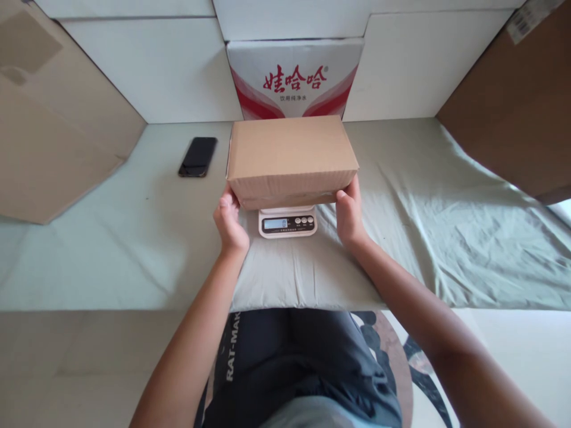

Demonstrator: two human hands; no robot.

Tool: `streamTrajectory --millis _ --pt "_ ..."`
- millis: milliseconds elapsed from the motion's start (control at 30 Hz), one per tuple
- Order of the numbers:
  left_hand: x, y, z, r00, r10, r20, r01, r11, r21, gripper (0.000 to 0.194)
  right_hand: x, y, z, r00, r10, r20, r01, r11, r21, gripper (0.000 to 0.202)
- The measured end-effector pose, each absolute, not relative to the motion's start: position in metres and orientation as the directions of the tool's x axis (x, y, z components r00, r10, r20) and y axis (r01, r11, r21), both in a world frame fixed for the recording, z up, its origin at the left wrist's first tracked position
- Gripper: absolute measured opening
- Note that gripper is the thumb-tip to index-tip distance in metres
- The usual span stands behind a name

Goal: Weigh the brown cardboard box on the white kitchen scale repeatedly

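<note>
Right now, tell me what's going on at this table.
A person holds a brown cardboard box by its near corners, left hand and right hand, over a small white kitchen scale. The display appears to read zero. A black phone lies to the left on the green cloth.

Pale green sheet (446, 238) spread over a low surface, creased toward the right. White panels (156, 65) line the back. Brown cardboard sheets lean at left (49, 131) and right (517, 107). White-and-red printed carton (294, 77) stands against the back. Black phone (198, 156) lies on the sheet. Soft, even light.
</note>
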State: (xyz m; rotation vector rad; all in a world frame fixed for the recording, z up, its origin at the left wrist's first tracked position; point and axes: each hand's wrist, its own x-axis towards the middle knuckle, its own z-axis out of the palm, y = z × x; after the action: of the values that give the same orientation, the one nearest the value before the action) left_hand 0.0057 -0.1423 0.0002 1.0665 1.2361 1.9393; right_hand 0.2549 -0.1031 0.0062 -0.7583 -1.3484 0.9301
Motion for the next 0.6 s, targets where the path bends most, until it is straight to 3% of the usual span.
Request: streamTrajectory --millis 267,600 --pt "0.004 -0.141 -0.005 -0.468 0.832 0.298 -0.074 -0.373 0.925 0.103 0.250 -0.106 0.006 -0.062 0.898 0.436 -0.077 0.431 -0.899 0.090" --pt "0.009 -0.143 0.001 -0.502 0.825 0.258 -0.116 -0.360 0.926 0.103 0.253 -0.105 -0.003 -0.058 0.897 0.437 -0.079 0.433 -0.898 0.090"
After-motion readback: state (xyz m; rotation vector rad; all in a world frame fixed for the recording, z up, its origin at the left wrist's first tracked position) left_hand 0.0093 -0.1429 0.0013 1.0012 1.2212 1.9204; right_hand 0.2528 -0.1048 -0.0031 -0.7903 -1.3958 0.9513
